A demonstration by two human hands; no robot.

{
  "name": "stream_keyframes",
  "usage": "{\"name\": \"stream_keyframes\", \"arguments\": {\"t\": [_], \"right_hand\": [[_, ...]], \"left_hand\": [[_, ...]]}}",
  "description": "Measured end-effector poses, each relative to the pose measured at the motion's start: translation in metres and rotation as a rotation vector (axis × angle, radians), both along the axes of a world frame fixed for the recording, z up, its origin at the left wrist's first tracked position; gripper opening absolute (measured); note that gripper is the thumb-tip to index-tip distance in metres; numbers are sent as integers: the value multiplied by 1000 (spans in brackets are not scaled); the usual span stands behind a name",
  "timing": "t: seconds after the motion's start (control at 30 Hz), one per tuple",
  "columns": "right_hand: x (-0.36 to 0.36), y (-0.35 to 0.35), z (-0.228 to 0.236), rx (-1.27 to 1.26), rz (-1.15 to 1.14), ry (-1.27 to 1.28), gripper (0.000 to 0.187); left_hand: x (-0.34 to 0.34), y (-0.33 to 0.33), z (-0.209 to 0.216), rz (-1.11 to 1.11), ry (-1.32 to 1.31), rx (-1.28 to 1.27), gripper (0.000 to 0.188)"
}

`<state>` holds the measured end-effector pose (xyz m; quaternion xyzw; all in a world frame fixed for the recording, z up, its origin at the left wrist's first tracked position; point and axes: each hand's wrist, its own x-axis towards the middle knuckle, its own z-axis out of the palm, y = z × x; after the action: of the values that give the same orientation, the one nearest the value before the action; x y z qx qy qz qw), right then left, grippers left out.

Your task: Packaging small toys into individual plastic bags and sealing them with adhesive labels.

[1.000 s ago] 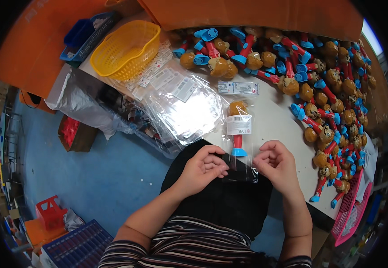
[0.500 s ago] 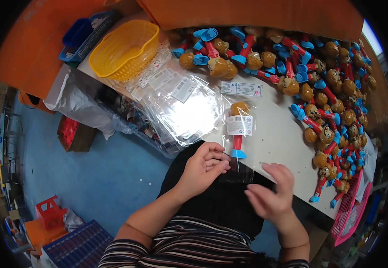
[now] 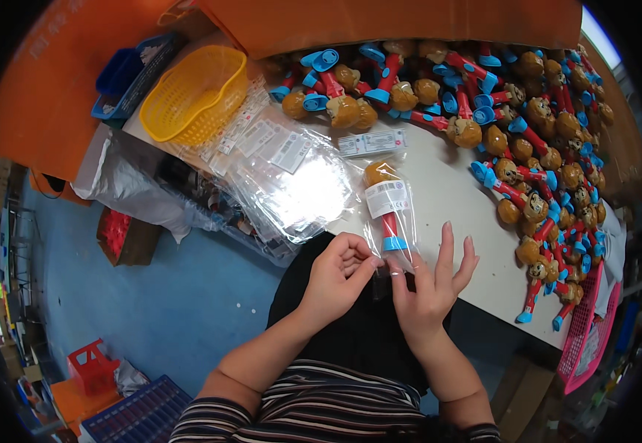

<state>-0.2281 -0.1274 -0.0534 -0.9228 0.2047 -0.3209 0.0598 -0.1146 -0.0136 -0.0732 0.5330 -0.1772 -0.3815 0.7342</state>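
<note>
A clear plastic bag [image 3: 410, 228] lies at the table's front edge. Inside it is a figure-headed toy [image 3: 389, 224] with a brown round head, red stem and blue base, wrapped by a white printed label [image 3: 388, 198]. My left hand [image 3: 339, 279] has its fingers curled, thumb and forefinger pinching the bag's lower left corner. At the bag's lower right end, my right hand [image 3: 428, 295] touches the plastic with thumb and forefinger, which stay apart. Its other fingers are stretched out and spread. Just beyond the bag lies a flat printed packet [image 3: 372, 142].
Many similar toys [image 3: 538, 207] are heaped along the table's back and right side. Flat clear bags [image 3: 284, 177] are stacked to the left, beside a yellow basket [image 3: 160, 107]. A pink basket [image 3: 583, 347] stands at the right edge, an orange partition [image 3: 409, 26] behind.
My right hand has moved left and in to touch the bag's lower end. That end, which hung over the table edge, is now gathered at my fingers. The view has shifted slightly.
</note>
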Motion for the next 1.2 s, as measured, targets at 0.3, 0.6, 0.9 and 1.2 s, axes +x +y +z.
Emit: {"name": "stream_keyframes", "arguments": {"t": [0.3,0.6,0.9,1.2], "right_hand": [[13,4,-10,39,-85,0,26],[23,-2,-11,20,11,46,26],[27,-10,-17,-76,70,8,30],[24,-8,-13,-26,51,-23,29]], "left_hand": [[2,1,0,-33,-95,21,13],[9,7,2,-68,-173,71,12],[17,8,6,-98,-232,75,11],[20,9,20,-106,-134,126,14]]}}
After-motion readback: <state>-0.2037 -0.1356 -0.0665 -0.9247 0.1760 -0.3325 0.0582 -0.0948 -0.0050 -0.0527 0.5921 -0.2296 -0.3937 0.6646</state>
